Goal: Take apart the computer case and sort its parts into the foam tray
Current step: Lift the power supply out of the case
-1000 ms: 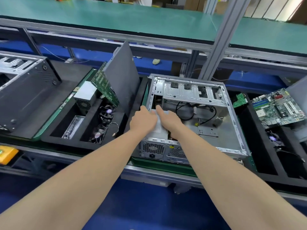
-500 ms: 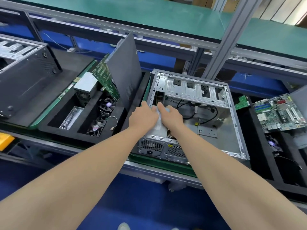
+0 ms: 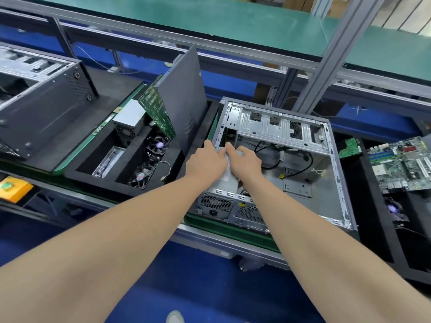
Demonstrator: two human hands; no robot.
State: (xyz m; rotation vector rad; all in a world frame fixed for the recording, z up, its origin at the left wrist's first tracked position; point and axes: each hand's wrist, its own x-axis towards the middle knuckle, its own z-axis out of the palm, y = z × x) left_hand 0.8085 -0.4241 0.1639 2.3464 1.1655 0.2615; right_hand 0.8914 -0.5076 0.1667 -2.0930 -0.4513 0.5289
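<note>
The left hand (image 3: 205, 163) and right hand (image 3: 245, 163) are still gripping the silver power supply (image 3: 225, 180), fingers curling over its far edge. It is hardly shifting in the computer case (image 3: 339, 183) corner, so it is likely not yet freed for the foam tray (image 3: 134, 155).

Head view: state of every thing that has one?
Case: lying flat, side open.
Power supply: inside case, both hands on it.
Left hand: on power supply, grip hidden.
Right hand: on power supply, grip hidden.
Side panel: off, standing tilted in foam tray.
Foam tray: partly filled.
</note>
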